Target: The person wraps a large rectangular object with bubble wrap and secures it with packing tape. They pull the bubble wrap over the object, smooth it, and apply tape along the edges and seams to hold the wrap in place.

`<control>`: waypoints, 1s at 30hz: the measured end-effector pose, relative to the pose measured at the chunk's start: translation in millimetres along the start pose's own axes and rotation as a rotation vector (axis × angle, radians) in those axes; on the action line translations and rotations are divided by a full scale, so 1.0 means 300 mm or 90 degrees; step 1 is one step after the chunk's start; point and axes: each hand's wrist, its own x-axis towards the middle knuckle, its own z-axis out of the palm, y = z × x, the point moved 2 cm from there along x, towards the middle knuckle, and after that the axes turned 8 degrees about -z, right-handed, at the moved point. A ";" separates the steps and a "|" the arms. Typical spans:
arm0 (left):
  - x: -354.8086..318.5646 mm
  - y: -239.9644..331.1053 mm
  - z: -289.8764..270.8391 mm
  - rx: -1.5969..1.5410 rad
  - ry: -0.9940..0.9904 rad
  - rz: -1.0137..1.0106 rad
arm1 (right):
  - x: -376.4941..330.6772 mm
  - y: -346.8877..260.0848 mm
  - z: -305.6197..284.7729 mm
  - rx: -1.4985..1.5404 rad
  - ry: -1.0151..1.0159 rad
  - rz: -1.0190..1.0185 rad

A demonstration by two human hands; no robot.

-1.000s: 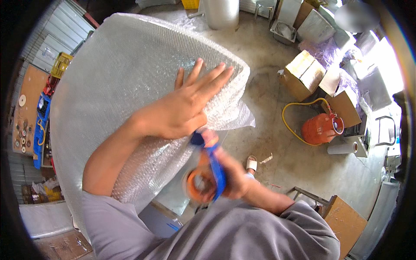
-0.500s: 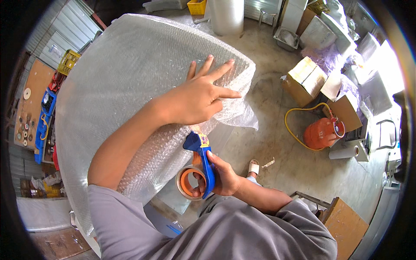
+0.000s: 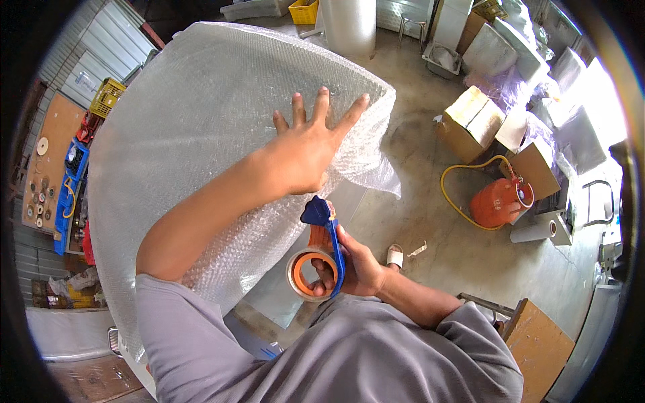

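Observation:
A large flat piece wrapped in bubble wrap (image 3: 195, 107) fills the left and middle of the view. My left hand (image 3: 306, 148) rests on its right part, fingers spread over the wrap near the corner. Its thumb is partly hidden. Loose bubble wrap hangs off the near right edge. Just below that hand, my right hand (image 3: 356, 265) grips a blue tape dispenser (image 3: 339, 258), with some fingers inside the orange core of its tape roll (image 3: 293, 279). The dispenser's head points up toward the wrapped edge. Whether tape runs from it to the wrap I cannot tell.
Right of the wrapped piece stand a cardboard box (image 3: 470, 124) and an orange gas cylinder (image 3: 497, 205) with a yellow hose, beside a white roll (image 3: 534, 232). A large upright roll (image 3: 348, 27) stands at the back. On the left is a wooden board (image 3: 50, 161) holding small discs.
My right hand has shifted the tape dispenser slightly right and up. My left hand has turned and moved a little left, its fingers still spread on the bubble wrap.

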 end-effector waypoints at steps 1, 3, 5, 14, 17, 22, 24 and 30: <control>0.002 0.000 0.001 0.005 -0.002 0.000 | 0.000 -0.006 0.000 -0.006 -0.002 -0.001; 0.004 -0.002 -0.004 0.012 -0.016 -0.003 | 0.000 -0.018 -0.001 -0.023 -0.008 -0.002; 0.004 -0.002 -0.013 0.016 -0.040 -0.011 | -0.026 -0.032 -0.018 -0.056 -0.017 0.056; 0.017 0.008 -0.013 0.004 -0.044 -0.009 | -0.063 -0.369 0.094 -0.472 0.008 0.269; 0.006 0.007 -0.017 -0.004 -0.033 -0.022 | -0.017 -0.431 0.101 -0.622 -0.074 0.303; -0.022 -0.001 0.001 -0.001 -0.003 -0.058 | -0.048 -0.318 0.132 -1.051 -0.380 0.336; -0.072 -0.011 0.008 -0.014 0.029 -0.057 | -0.054 -0.397 0.126 -1.025 -0.349 0.274; -0.338 -0.031 0.063 0.011 0.178 -0.199 | -0.285 -0.752 -0.193 -0.703 -0.201 0.115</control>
